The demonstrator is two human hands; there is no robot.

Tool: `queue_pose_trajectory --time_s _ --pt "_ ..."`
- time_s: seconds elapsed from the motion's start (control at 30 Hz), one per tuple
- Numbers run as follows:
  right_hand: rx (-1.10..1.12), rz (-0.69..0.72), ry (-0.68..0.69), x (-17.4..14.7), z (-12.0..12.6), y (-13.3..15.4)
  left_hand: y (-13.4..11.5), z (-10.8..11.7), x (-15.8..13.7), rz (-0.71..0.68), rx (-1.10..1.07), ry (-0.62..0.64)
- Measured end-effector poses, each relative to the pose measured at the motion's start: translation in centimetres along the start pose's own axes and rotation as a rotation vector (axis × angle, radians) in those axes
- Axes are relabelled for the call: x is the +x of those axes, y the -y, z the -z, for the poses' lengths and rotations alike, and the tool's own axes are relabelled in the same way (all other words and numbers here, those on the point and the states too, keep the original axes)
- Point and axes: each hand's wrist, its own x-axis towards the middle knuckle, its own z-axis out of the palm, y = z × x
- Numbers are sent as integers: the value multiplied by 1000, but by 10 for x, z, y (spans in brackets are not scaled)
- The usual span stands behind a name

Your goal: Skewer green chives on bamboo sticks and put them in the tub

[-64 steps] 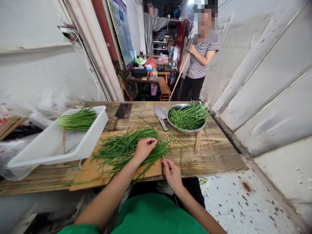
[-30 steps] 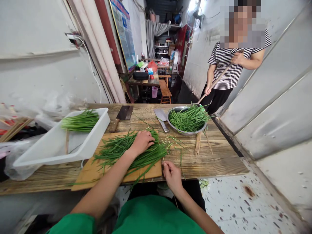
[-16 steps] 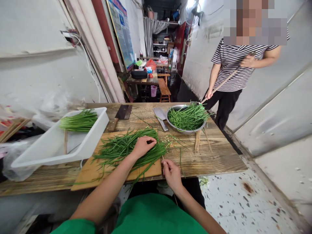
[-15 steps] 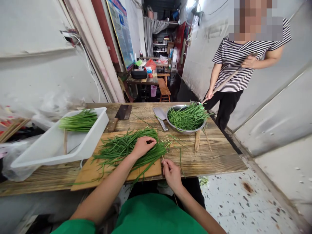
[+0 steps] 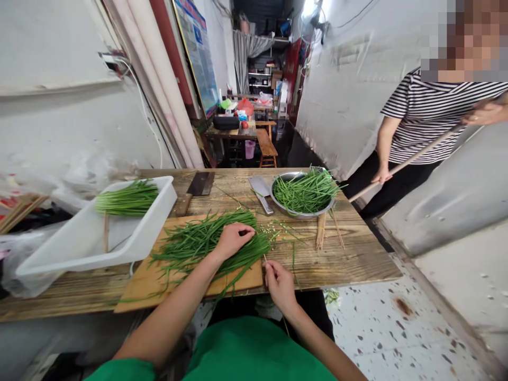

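A pile of garlic chives (image 5: pixel 206 238) lies on a wooden cutting board (image 5: pixel 138 296), its pale cut ends pointing right. My left hand (image 5: pixel 235 239) rests on the pile near those ends, thumb and forefinger pinched together on the chives; its other fingers are partly hidden. Just off the board's right edge, my right hand (image 5: pixel 280 281) is closed around a thin bamboo skewer (image 5: pixel 265 257), whose tip sticks up toward the chive ends. Behind the board, a metal bowl (image 5: pixel 304 214) is heaped with chives.
Two cleavers, one dark (image 5: pixel 200 183) and one silver (image 5: pixel 261 186), lie behind the board. Several loose skewers (image 5: pixel 320 233) lie by the bowl. At left stands a white tray (image 5: pixel 138 238) with a chive bundle. Beyond the table's right end, a person (image 5: pixel 432 121) grips a long pole.
The person in the striped shirt has moved right and nearer with the pole. My hands, the chives and the skewer show no visible movement.
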Motion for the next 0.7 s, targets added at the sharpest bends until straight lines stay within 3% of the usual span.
queue_pose_trajectory --time_s 0.3,0.7 --pt "11 -7 7 0 0 0 -2 1 0 -22 -9 -11" --pt "3 -4 24 0 0 -2 -6 5 -2 -170 129 8"
